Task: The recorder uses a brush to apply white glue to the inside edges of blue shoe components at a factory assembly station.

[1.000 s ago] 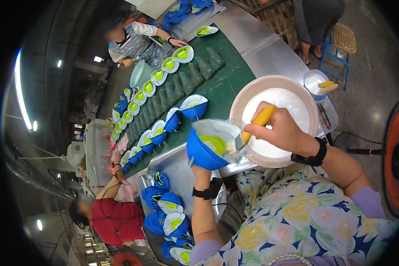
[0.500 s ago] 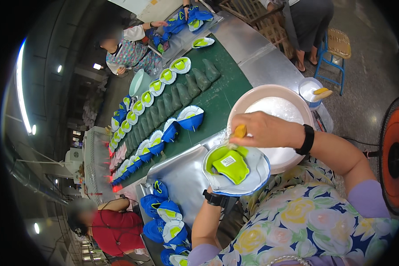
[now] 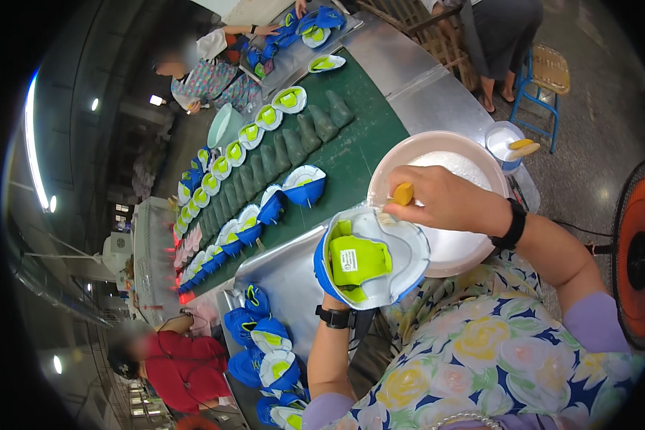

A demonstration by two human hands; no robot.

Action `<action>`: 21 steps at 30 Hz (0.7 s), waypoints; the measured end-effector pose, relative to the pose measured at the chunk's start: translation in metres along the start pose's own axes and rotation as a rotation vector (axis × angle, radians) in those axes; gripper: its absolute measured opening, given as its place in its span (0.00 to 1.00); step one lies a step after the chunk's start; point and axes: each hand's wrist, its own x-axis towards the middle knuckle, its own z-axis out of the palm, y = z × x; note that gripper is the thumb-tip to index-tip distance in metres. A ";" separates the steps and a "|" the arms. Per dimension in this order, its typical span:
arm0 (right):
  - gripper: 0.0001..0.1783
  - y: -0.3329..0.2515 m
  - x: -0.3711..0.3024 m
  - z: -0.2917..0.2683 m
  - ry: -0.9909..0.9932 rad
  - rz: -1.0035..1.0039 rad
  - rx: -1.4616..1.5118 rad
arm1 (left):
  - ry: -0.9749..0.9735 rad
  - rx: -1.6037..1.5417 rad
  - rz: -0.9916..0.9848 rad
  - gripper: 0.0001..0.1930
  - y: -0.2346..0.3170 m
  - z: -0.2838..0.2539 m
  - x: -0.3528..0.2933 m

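My left hand (image 3: 330, 301), mostly hidden, holds a shoe upper (image 3: 401, 251) from below, its inside turned up. The upper is blue outside, pale inside, with a lime-green lining bearing a white label. In my right hand (image 3: 444, 201) is a brush with a yellow handle (image 3: 403, 193). Its pale bristles (image 3: 385, 218) touch the upper's pale inner edge on the far side. Just behind the upper stands a pinkish basin (image 3: 398, 153) of white liquid, with my right hand over its near part.
Rows of uppers (image 3: 251, 135) and dark foot-shaped forms (image 3: 294, 147) line a green belt (image 3: 365, 107). More uppers (image 3: 276, 365) are piled left of my left arm. A tub (image 3: 505, 140) holding a brush, a stool (image 3: 552, 72) and a fan (image 3: 638, 254) stand right. Other people work around the table.
The upper has turned and tilted in my left hand, its lime-green lining now toward the left. The brush has moved from the lining's edge to the pale far edge.
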 end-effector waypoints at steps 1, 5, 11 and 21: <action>0.14 -0.002 -0.004 -0.006 -0.014 0.040 -0.043 | 0.028 0.003 0.029 0.25 -0.002 -0.001 -0.002; 0.13 0.005 -0.021 -0.006 -0.028 0.159 -0.053 | 0.159 0.014 0.138 0.25 -0.012 -0.010 -0.015; 0.14 -0.011 -0.049 0.037 0.159 -0.180 0.228 | 0.295 0.042 0.311 0.26 -0.021 -0.005 -0.008; 0.10 0.042 -0.070 -0.004 0.284 0.204 0.129 | 0.653 0.208 0.246 0.04 -0.014 -0.069 0.075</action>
